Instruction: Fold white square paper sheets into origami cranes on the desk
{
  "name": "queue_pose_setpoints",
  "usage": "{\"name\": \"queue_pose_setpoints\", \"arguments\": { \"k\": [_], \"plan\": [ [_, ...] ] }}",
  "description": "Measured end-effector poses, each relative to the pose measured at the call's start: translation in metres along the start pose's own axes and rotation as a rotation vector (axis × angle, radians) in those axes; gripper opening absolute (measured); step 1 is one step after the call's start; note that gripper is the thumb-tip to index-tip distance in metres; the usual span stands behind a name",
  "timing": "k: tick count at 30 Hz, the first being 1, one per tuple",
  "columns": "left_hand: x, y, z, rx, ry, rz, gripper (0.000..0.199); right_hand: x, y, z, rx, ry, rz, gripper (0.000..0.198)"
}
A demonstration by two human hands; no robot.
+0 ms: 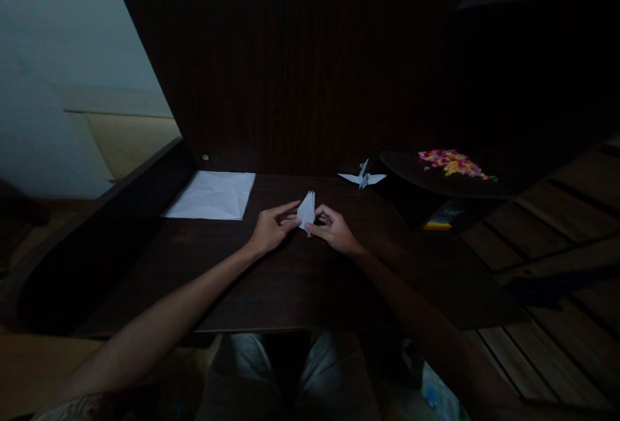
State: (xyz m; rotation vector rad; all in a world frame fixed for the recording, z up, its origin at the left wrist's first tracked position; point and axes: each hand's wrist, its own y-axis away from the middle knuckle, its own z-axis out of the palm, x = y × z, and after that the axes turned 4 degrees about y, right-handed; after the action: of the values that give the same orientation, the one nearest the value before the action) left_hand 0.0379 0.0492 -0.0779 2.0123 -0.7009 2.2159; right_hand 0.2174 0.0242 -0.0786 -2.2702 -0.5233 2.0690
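Observation:
A small piece of folded white paper (307, 209), kite-shaped with narrow points at its top, is held up between my two hands over the dark desk. My left hand (275, 226) pinches its left edge, with thumb and fingers closed on it. On the other side, my right hand (335, 228) grips the lower right part, the thumb pressed across the bottom tip. Behind and to the right stands a finished white paper crane (362, 177) with its wings spread. Flat white paper sheets (216, 195) lie at the left of the desk.
A raised dark shelf (402, 166) at the right carries a heap of small pink and yellow pieces (454, 163). Under it is a small item with a yellow edge (438, 222). A low side panel (97, 234) bounds the desk (290, 298) on the left.

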Motion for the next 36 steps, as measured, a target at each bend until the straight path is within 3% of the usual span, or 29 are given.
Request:
{"name": "queue_pose_setpoints", "arguments": {
  "k": [3, 6, 14, 20, 32, 36],
  "plan": [
    [-0.003, 0.000, 0.001, 0.009, 0.055, 0.038, 0.062, 0.001, 0.001, 0.001, 0.013, 0.069, -0.027, 0.032],
    [-0.002, 0.002, 0.002, 0.019, -0.007, 0.075, 0.055, 0.000, 0.003, 0.000, 0.019, 0.167, -0.093, 0.029],
    [0.009, 0.008, 0.004, 0.044, -0.144, 0.184, 0.044, -0.005, 0.005, -0.004, -0.004, 0.568, -0.416, 0.011],
    [0.011, 0.009, 0.002, 0.056, -0.298, 0.291, 0.039, -0.004, 0.006, -0.001, 0.030, 0.638, -0.519, 0.008],
    [0.016, 0.011, 0.002, 0.066, -0.389, 0.314, 0.034, -0.002, 0.005, -0.004, 0.089, 0.624, -0.504, 0.010],
    [0.013, 0.010, 0.001, 0.090, -0.451, 0.356, 0.028, -0.002, 0.005, -0.002, 0.165, 0.535, -0.399, 0.013]
  ]
}}
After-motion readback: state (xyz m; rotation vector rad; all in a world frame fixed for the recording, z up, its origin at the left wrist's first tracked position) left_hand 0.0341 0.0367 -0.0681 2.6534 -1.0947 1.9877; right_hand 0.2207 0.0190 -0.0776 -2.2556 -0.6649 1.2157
